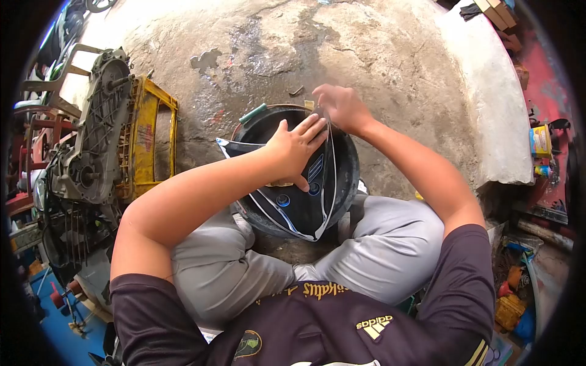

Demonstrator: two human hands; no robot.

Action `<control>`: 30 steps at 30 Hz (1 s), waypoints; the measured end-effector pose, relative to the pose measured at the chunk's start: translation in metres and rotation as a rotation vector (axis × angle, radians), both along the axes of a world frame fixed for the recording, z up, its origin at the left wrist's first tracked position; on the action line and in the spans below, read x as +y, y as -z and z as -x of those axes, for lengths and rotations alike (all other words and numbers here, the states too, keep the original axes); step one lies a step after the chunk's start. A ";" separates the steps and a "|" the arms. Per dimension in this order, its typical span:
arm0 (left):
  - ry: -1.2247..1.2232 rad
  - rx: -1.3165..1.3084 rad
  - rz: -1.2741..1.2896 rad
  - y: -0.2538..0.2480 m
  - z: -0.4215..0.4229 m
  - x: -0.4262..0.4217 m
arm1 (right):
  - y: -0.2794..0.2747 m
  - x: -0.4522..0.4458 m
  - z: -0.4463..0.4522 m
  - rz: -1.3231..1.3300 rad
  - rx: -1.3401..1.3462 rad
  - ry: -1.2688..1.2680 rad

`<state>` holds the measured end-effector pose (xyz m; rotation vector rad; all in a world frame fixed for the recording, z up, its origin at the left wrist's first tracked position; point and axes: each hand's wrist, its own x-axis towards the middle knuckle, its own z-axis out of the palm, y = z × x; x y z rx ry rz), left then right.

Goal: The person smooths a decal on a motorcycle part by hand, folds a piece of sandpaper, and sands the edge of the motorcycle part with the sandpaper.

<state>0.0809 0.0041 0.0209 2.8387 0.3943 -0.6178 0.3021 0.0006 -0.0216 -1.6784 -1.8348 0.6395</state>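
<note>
A black, roughly triangular plastic panel (293, 210) with pale edge trim and small blue round marks lies across a round black basin (349, 183) between my legs. My left hand (292, 149) lies on the panel's upper part, palm down, with fingers spread and thumb apart. At the panel's far tip is my right hand (343, 111), its fingers bent and smeared by motion. Whether it holds anything is hidden. A small tan piece (309, 105) shows at the basin's far rim, beside the right fingers. A green stick-like piece (253, 113) rests against the rim's far left.
On the left stand a yellow crate (146, 134) and a grey metal engine casing (104, 134). The concrete floor (403, 73) has wet patches ahead. A raised concrete ledge (500, 122) runs along the right, with small tins (540, 141) beyond it.
</note>
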 end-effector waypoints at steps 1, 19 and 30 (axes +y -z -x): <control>-0.005 0.002 0.000 -0.001 0.000 0.001 | -0.002 -0.001 -0.002 -0.005 0.010 -0.036; 0.002 -0.032 0.009 0.003 0.002 0.002 | -0.007 -0.007 -0.002 0.165 0.067 0.035; 0.005 -0.028 0.009 0.002 0.003 0.000 | -0.005 -0.004 0.000 0.110 0.109 0.038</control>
